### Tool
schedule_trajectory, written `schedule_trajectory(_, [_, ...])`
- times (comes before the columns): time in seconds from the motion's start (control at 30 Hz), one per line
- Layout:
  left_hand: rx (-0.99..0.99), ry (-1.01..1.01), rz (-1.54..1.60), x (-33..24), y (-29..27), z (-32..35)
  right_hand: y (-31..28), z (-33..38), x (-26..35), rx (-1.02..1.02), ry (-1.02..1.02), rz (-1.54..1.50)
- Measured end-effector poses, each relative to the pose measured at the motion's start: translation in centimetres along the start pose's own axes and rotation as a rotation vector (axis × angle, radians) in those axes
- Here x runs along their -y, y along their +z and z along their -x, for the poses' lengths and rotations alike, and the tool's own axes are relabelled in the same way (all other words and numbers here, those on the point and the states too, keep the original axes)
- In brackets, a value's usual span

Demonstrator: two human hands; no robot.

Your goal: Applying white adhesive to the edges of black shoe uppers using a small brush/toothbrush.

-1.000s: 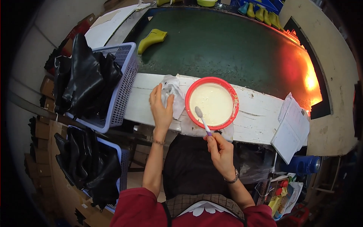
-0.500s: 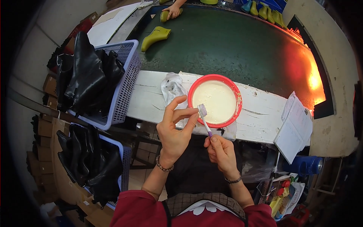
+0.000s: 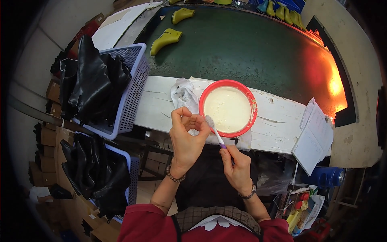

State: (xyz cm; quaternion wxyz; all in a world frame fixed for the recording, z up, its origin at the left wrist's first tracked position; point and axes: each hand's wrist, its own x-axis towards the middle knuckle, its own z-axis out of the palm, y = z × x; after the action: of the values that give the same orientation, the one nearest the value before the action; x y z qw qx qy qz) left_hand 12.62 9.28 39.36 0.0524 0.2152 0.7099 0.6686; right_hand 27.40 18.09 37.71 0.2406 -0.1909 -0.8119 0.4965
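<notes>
The right hand [image 3: 236, 166] pinches the purple handle of a small brush [image 3: 214, 132] between thumb and fingers, closed tight around its lower end, with the whitish bristle head pointing up and to the left. The left hand [image 3: 186, 135] is raised beside it, fingers curled in loosely with thumb and fingertips nearly meeting, and its fingertips touch the bristle end of the brush; whether it grips anything else I cannot tell. Both hands hover just in front of a red bowl [image 3: 228, 107] filled with creamy white liquid, which sits on a white wooden bench [image 3: 278, 121]. A crumpled white rag [image 3: 183, 93] lies just left of the bowl. Beyond the bench runs a dark green belt [image 3: 242, 48] carrying yellow-green shoe forms [image 3: 165, 40]. To the left stands a blue basket [image 3: 131, 86] packed with black leather pieces [image 3: 90, 84].
</notes>
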Motion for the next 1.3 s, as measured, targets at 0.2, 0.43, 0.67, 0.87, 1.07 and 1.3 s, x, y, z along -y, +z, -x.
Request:
schedule_trajectory(0.2, [0.011,0.143,-0.060,1.0,-0.2,0.3,0.3,0.1,0.1,-0.040,-0.006,0.021])
schedule_trajectory(0.43, [-0.232,0.205,-0.134,3.5,-5.6,-1.9,-2.4,2.1,-2.2,-0.014,0.234,-0.232])
schedule_trajectory(0.67, [-0.092,0.281,-0.172,1.2,-3.7,-0.3,-4.3,1.9,-2.2,0.175,0.553,-1.002])
schedule_trajectory(0.87, [0.009,0.054,-0.110,-1.6,-2.3,0.3,-4.0,2.1,-2.1,0.222,0.495,-0.946])
schedule_trajectory(1.07, [0.280,0.307,-0.269,-3.7,-2.4,-1.0,-4.3,2.3,-1.4,0.213,0.406,-0.700])
schedule_trajectory(1.3, [0.447,0.508,-0.450,-4.6,-3.7,-2.5,-5.5,1.7,-0.7,0.129,0.179,-0.214])
